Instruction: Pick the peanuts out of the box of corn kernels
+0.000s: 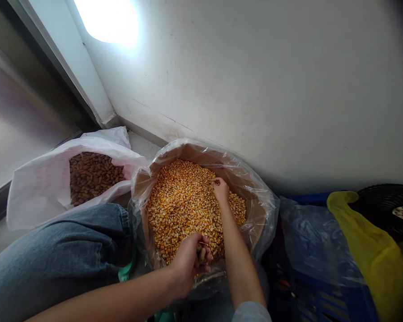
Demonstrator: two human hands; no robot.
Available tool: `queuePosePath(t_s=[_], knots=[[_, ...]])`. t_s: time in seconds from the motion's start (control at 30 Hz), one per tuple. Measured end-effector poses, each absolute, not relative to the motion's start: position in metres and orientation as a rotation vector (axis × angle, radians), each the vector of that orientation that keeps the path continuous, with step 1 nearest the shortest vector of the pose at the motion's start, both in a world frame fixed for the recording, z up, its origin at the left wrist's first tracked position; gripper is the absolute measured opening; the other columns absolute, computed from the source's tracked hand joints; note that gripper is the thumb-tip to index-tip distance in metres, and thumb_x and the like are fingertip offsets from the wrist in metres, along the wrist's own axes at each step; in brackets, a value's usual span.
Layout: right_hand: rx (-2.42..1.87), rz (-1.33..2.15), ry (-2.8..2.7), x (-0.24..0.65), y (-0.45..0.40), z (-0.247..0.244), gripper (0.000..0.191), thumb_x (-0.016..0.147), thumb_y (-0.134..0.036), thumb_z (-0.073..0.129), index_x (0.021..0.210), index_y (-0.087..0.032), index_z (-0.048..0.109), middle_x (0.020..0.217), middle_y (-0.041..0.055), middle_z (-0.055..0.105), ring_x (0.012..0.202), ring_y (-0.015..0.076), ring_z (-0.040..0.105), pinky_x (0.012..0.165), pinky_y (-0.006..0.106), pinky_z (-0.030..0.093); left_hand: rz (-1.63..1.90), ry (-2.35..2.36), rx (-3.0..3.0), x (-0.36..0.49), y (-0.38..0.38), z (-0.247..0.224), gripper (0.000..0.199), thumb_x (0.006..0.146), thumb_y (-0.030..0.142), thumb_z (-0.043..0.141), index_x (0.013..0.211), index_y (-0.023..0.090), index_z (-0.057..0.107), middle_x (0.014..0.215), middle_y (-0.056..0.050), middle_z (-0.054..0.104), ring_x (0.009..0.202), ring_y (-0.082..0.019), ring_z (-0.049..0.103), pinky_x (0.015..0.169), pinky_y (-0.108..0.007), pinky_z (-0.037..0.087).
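Denim knee flanks the left hand, which curls round brown pods; corn spreads beneath both, the right hand farther out, narrowly pinched.

Glossy yellow-orange corn kernels, flecked with paler ones, lie loose in a broad heap inside an open-mouthed, brown-walled sack with crumpled clear plastic around its rim, while several tan, peanut-like pods sit clustered in the curled left hand over the heap's near edge.
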State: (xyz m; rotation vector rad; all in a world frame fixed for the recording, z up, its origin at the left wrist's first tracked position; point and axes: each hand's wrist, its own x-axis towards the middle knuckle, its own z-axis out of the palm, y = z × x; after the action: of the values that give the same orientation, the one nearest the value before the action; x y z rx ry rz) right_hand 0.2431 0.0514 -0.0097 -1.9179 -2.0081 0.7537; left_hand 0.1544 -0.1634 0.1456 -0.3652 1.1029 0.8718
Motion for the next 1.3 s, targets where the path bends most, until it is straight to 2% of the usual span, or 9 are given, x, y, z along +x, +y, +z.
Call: queuePosePath(t_s=[0.2,0.3,0.47,0.63,0.77,0.87,1.0,1.13,1.3], knots=[[-1.496,0.957,-1.740,0.270,-0.022,0.080,0.027,0.070,-0.035,0.053,0.090,-0.016,0.054,0.087,0.0058,0.058,0.076,0.0148,0.054,0.069,0.027,0.043,0.889,1.151,-0.406,0.156,-0.167,0.138,0.013,0.068,0.026,0.039,0.072,0.017,0.047,0.055,0.002,0.047,0.051,-0.009,0.048,0.048,-0.020,0.037],[-1.388,1.081,-1.812,0.278,-0.092,0.122,0.019,0.072,-0.029,0.053,0.089,-0.019,0.053,0.086,0.0037,0.058,0.076,0.0140,0.054,0.068,0.026,0.044,0.914,1.194,-0.436,0.159,-0.168,0.133,0.014,0.067,0.028,0.041,0.073,0.017,0.049,0.059,0.001,0.050,0.057,-0.011,0.050,0.053,-0.022,0.039],[-1.172,0.905,-2.143,0.279,-0.165,0.145,0.012,0.071,-0.017,0.056,0.082,-0.022,0.056,0.080,0.0016,0.060,0.081,0.0147,0.054,0.073,0.026,0.044,0.918,1.111,-0.431,0.164,-0.167,0.134,0.015,0.065,0.030,0.046,0.070,0.016,0.049,0.059,0.002,0.049,0.054,-0.008,0.046,0.052,-0.020,0.037],[-1.204,0.922,-1.917,0.305,-0.176,0.138,0.010,0.072,-0.021,0.054,0.081,-0.022,0.057,0.087,0.0032,0.059,0.084,0.0164,0.054,0.075,0.030,0.044,0.861,1.039,-0.315,0.172,-0.172,0.141,0.017,0.065,0.032,0.046,0.069,0.016,0.049,0.059,0.003,0.048,0.052,-0.008,0.047,0.046,-0.019,0.033],[-1.631,0.913,-1.428,0.327,-0.168,0.106,0.017,0.076,-0.032,0.047,0.084,-0.020,0.056,0.084,0.0042,0.061,0.079,0.0172,0.056,0.070,0.030,0.045,0.725,0.991,-0.285,0.180,-0.178,0.147,0.019,0.069,0.033,0.043,0.063,0.016,0.047,0.055,0.004,0.045,0.044,-0.006,0.045,0.039,-0.018,0.028],[-1.781,1.040,-1.540,0.314,-0.148,0.077,0.024,0.075,-0.037,0.048,0.087,-0.017,0.056,0.087,0.0061,0.062,0.080,0.0187,0.057,0.070,0.031,0.045,0.618,0.920,-0.266,0.185,-0.182,0.149,0.023,0.072,0.034,0.040,0.060,0.015,0.046,0.051,0.003,0.044,0.040,-0.006,0.044,0.035,-0.018,0.025],[-1.419,1.050,-2.097,0.250,-0.119,0.060,0.026,0.079,-0.033,0.040,0.094,-0.019,0.057,0.097,0.0069,0.058,0.092,0.0173,0.052,0.082,0.033,0.041,0.622,0.863,-0.243,0.185,-0.182,0.150,0.026,0.075,0.032,0.037,0.058,0.015,0.046,0.050,0.003,0.043,0.039,-0.007,0.046,0.033,-0.018,0.024],[-0.924,0.731,-2.676,0.175,-0.121,0.052,0.025,0.081,-0.031,0.039,0.101,-0.025,0.054,0.111,0.0030,0.053,0.110,0.0187,0.039,0.094,0.039,0.029,0.700,0.906,-0.301,0.177,-0.180,0.150,0.026,0.076,0.032,0.035,0.059,0.015,0.046,0.048,0.004,0.042,0.039,-0.006,0.045,0.033,-0.017,0.023],[-0.693,0.320,-2.991,0.140,-0.147,0.024,0.026,0.085,-0.021,0.029,0.099,-0.018,0.051,0.109,0.0046,0.053,0.109,0.0218,0.037,0.092,0.046,0.027,0.708,0.923,-0.323,0.175,-0.183,0.149,0.026,0.077,0.031,0.033,0.060,0.015,0.045,0.049,0.004,0.043,0.040,-0.006,0.046,0.034,-0.016,0.025]])
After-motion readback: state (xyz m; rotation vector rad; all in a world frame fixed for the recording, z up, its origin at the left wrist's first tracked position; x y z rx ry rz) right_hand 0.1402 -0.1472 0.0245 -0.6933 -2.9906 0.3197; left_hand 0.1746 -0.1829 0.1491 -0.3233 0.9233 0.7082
